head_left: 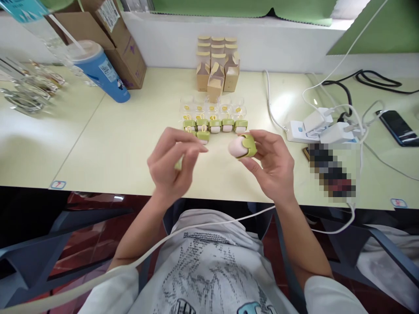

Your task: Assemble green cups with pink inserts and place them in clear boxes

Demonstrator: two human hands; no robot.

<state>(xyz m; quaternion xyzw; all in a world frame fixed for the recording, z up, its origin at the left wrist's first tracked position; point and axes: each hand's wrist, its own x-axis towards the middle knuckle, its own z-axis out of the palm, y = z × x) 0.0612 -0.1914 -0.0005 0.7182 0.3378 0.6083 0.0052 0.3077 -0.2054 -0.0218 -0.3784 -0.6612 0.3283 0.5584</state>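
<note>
My right hand (pixel 270 163) holds a small green case with a pale pink, rounded, egg-like piece (pixel 238 148) showing at its left end. The thumb is below it and the fingers are behind and above. To the left, my left hand (pixel 173 161) hovers over the table with half-curled fingers and the thumb a little apart from the index fingertip. A bit of green (pixel 178 163) shows in the gap of that hand; whether it is held or lies behind cannot be told. Beyond the hands stand several similar green-and-white cases (pixel 215 126) with small loops.
Behind the cases are clear plastic covers (pixel 212 107) and open cardboard boxes (pixel 216 80). A blue cup (pixel 106 72) and a large carton (pixel 129 56) stand back left. At right lie a power strip (pixel 299 132), cables and a phone (pixel 397 126). A white cable (pixel 209 224) crosses my lap.
</note>
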